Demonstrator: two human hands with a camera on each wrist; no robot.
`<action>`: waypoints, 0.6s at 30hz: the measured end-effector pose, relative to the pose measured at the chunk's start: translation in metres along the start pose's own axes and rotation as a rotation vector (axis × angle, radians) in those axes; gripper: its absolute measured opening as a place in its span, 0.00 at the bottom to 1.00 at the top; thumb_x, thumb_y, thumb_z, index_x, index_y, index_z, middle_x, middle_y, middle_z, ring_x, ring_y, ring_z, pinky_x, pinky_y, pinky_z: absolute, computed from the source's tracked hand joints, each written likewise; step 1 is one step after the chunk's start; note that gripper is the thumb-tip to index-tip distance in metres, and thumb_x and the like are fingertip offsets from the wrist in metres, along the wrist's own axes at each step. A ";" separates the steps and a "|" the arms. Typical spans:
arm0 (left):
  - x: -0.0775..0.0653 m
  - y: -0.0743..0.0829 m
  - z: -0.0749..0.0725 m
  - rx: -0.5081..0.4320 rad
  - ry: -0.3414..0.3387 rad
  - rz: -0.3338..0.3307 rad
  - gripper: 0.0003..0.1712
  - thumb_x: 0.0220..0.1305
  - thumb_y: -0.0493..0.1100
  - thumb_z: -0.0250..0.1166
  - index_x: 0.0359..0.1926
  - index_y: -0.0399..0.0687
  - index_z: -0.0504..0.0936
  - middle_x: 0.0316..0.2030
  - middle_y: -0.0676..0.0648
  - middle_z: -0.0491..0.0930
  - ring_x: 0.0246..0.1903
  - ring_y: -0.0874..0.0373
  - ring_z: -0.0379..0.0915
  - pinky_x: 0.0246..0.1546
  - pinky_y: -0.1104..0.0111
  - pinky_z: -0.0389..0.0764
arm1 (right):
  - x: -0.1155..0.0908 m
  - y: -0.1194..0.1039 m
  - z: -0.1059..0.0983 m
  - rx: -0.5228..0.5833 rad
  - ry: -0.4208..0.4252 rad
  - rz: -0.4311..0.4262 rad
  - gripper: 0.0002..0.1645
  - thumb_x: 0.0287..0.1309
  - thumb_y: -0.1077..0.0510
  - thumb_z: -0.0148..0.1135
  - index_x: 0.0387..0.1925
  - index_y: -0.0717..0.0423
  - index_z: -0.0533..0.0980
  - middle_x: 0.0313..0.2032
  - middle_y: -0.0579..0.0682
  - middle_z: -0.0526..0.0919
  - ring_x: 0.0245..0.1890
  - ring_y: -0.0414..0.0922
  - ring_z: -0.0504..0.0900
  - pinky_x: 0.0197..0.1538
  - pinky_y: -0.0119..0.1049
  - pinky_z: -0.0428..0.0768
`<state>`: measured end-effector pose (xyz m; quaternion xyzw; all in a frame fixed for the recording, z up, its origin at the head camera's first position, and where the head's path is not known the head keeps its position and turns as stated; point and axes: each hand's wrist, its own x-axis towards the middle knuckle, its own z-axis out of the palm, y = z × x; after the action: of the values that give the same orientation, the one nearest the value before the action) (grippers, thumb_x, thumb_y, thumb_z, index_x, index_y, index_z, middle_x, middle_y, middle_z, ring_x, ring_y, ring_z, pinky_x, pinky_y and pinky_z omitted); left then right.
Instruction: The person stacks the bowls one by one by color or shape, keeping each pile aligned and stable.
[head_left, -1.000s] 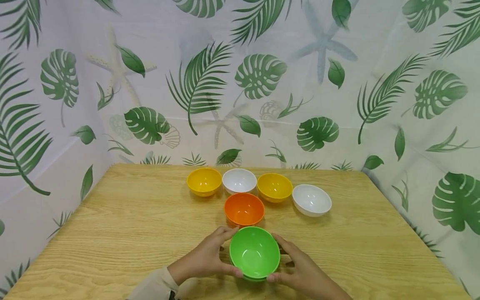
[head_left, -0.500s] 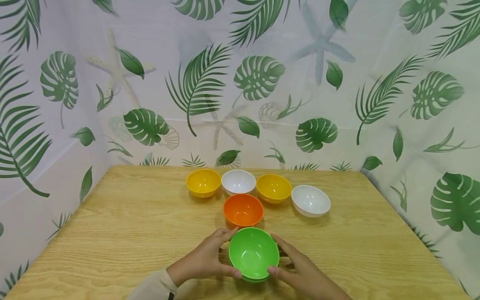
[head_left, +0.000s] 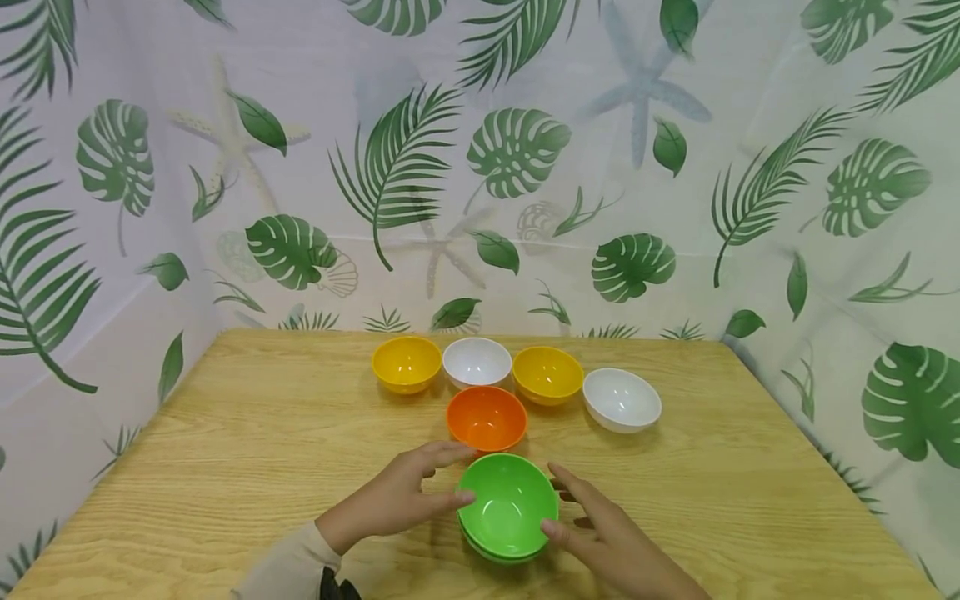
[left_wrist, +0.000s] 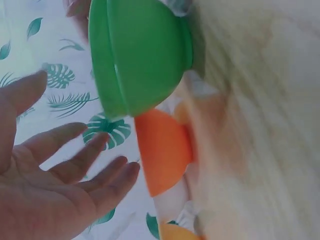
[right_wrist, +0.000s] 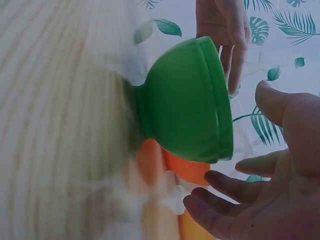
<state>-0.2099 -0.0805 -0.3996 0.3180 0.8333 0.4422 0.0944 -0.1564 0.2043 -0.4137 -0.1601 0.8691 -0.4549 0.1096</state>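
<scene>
Nested green bowls (head_left: 507, 508) stand upright on the table near its front; a second rim shows just below the top one. To their left is my left hand (head_left: 401, 496), fingers spread; in the left wrist view that hand (left_wrist: 65, 190) is apart from the green bowls (left_wrist: 145, 60). On the other side my right hand (head_left: 611, 537) has loosely bent fingers close to the rim. The right wrist view shows a gap between this hand (right_wrist: 275, 185) and the green bowls (right_wrist: 182, 100). Just behind them sits an orange bowl (head_left: 487, 418).
Farther back stands a row of bowls: a yellow bowl (head_left: 407, 365), a white bowl (head_left: 477, 363), another yellow bowl (head_left: 547, 376) and another white bowl (head_left: 622, 401). They rest on a wooden table (head_left: 262, 433). A leaf-patterned cloth (head_left: 555, 275) hangs behind and at both sides.
Both hands have let go of the green bowls. My left hand has lifted and moved left, while the right has shifted slightly away. The bowls stay in place.
</scene>
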 end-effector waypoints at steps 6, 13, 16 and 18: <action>0.006 0.005 -0.022 -0.130 0.135 0.001 0.21 0.70 0.50 0.58 0.58 0.45 0.78 0.58 0.45 0.77 0.61 0.47 0.68 0.57 0.50 0.73 | -0.002 -0.014 -0.020 -0.161 0.036 -0.143 0.29 0.68 0.45 0.54 0.67 0.47 0.66 0.64 0.50 0.71 0.62 0.53 0.70 0.56 0.52 0.76; 0.025 0.011 -0.039 -0.343 0.287 -0.051 0.21 0.74 0.48 0.50 0.58 0.41 0.78 0.58 0.44 0.77 0.63 0.47 0.66 0.63 0.50 0.67 | -0.003 -0.029 -0.042 -0.212 0.095 -0.205 0.21 0.69 0.49 0.52 0.61 0.46 0.73 0.59 0.42 0.77 0.59 0.42 0.74 0.56 0.42 0.76; 0.038 0.008 -0.042 -0.457 0.336 -0.141 0.23 0.75 0.49 0.47 0.60 0.43 0.76 0.62 0.45 0.72 0.65 0.47 0.62 0.64 0.50 0.65 | -0.003 -0.030 -0.046 -0.197 0.116 -0.202 0.20 0.69 0.49 0.52 0.60 0.46 0.73 0.58 0.43 0.78 0.57 0.41 0.75 0.56 0.41 0.77; 0.048 0.003 -0.043 -0.525 0.336 -0.214 0.24 0.76 0.51 0.45 0.62 0.46 0.74 0.66 0.46 0.67 0.68 0.47 0.57 0.66 0.49 0.62 | -0.004 -0.030 -0.049 -0.173 0.128 -0.198 0.20 0.69 0.51 0.53 0.60 0.48 0.74 0.57 0.45 0.78 0.55 0.40 0.77 0.55 0.38 0.77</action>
<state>-0.2650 -0.0791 -0.3656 0.1160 0.7235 0.6758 0.0800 -0.1635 0.2269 -0.3617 -0.2247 0.8903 -0.3961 -0.0060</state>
